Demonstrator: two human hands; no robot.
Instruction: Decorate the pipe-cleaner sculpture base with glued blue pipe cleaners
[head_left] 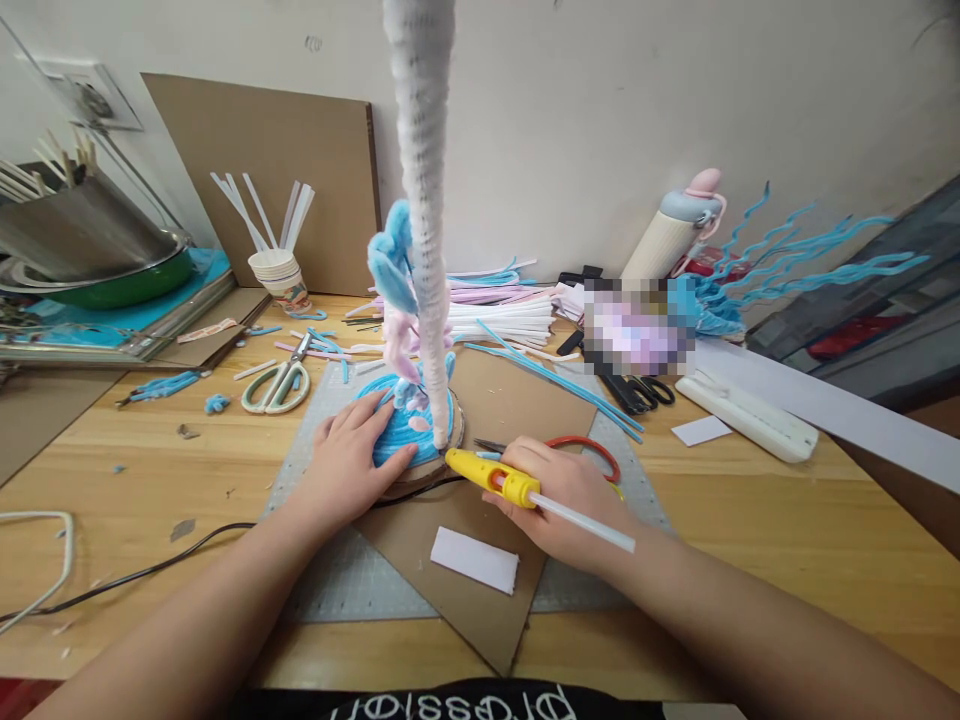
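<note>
My right hand (568, 500) is wrapped round a yellow glue gun (495, 477) with a white glue stick sticking out of its back; the nozzle points left at the foot of a tall white fuzzy column (424, 200). That column rises from a round blue pipe-cleaner base (394, 440) carrying blue and pink pipe-cleaner shapes (395, 300). My left hand (352, 462) lies flat with fingers spread on the left side of the blue base, holding it down. The base rests on a piece of brown cardboard (480, 600) over a grey cutting mat (330, 580).
Red-handled scissors (592, 450) lie behind my right hand and green scissors (277, 385) at left; black scissors (637, 392) at right. A white paper slip (474, 560) lies on the cardboard. Piles of pipe cleaners (502, 310), a paper cup (281, 275), a bottle (675, 230) and a black cord (150, 572) surround the work.
</note>
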